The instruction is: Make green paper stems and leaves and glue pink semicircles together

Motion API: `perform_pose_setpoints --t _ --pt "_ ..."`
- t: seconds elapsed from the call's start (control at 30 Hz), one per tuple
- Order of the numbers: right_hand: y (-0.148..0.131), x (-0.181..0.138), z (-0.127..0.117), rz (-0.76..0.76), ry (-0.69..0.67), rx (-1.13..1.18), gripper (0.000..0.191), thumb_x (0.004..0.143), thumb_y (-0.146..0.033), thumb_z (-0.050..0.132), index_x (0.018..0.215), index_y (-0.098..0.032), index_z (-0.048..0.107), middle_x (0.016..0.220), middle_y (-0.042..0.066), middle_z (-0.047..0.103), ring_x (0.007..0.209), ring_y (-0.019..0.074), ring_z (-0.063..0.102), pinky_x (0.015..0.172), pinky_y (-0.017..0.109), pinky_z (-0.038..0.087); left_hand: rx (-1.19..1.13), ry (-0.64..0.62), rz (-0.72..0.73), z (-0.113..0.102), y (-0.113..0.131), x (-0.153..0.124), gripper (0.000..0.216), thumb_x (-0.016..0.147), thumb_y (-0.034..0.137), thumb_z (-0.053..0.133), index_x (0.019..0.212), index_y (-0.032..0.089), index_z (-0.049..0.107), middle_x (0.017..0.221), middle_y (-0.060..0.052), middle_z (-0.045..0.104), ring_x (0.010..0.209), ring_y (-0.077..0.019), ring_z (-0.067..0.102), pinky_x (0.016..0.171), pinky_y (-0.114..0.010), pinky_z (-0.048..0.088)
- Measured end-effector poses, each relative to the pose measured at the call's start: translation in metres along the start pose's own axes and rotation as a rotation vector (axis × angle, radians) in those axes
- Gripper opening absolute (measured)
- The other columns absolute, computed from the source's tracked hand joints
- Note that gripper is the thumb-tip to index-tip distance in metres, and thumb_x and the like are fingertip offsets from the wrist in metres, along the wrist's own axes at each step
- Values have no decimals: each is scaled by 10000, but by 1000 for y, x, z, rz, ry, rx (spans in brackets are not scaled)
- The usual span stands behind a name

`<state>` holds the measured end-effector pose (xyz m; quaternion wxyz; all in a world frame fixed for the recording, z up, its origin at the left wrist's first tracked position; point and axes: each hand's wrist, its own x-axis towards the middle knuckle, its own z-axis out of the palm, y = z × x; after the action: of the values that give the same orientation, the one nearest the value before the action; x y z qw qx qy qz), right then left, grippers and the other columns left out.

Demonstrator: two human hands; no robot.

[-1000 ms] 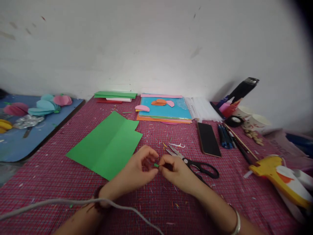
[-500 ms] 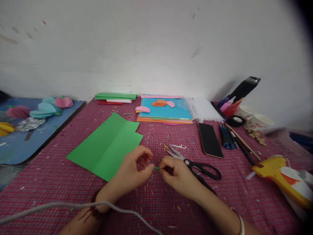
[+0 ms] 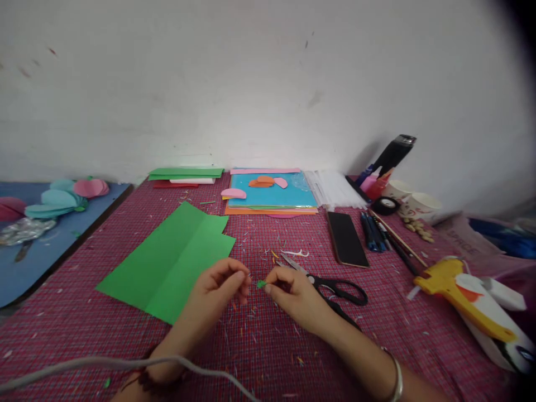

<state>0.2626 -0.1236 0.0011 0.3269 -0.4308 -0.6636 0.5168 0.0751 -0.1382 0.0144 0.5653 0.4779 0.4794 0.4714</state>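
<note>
Between the thumb and fingertips of my right hand [image 3: 295, 293], a small green paper piece [image 3: 261, 284] is pinched, its tip pointing left. My left hand [image 3: 220, 287] hovers just to the left of it, fingers loosely curled and apart, holding nothing that I can see. Beside the left hand lies a creased green sheet [image 3: 171, 259] with a notch cut from its upper right side. Black-handled scissors [image 3: 341, 289] rest on the checked cloth behind my right hand, partly covered by it.
A phone [image 3: 347, 239], pens [image 3: 372, 231] and a yellow-and-white glue gun [image 3: 464, 301] lie to the right. Colored sheets [image 3: 272, 192] sit by the wall. A grey cable [image 3: 125, 363] crosses above my left wrist. Paper fruit shapes [image 3: 58, 202] lie on a blue surface at left.
My left hand has drawn away from the green paper piece, widening the gap between the hands. More of the piece shows in my right fingers. The whole view has shifted slightly.
</note>
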Motion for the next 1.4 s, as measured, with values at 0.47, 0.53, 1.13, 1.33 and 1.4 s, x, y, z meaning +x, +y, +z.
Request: perform_pose_setpoints --t 0.47,0.53,1.13,1.33,1.4 --pt "-1 -3 5 -46 20 -5 117 800 -167 537 686 -180 558 643 -29 513 630 119 468 588 239 355 70 -38 31 19 -12 0 97 680 191 678 740 168 605 650 24 589 587 -96 535 561 -216 435" --pt "0 -3 5 -34 20 41 111 800 -182 531 692 -181 558 643 -31 511 626 118 465 584 238 357 155 -27 140 20 -12 -1 76 704 161 649 768 176 611 711 8 606 644 -113 567 601 -230 458" --pt "2 0 6 5 -5 149 127 792 -202 546 670 -184 516 615 -51 452 581 101 400 551 228 323 137 -16 7 20 -12 2 108 697 232 647 779 170 614 652 24 576 532 -97 490 502 -221 393" --pt "4 -2 9 25 -43 106 108 781 -147 499 697 -184 555 613 -42 501 572 108 421 540 227 328 -67 -10 -141 21 -17 6 131 665 252 664 673 161 569 536 49 533 470 -71 431 477 -204 336" --pt "7 -1 7 21 -29 73 134 776 -126 474 745 -186 590 630 -35 521 582 114 446 548 232 342 -115 16 -181 20 -16 7 143 659 267 659 665 166 558 534 43 538 463 -73 429 467 -205 328"
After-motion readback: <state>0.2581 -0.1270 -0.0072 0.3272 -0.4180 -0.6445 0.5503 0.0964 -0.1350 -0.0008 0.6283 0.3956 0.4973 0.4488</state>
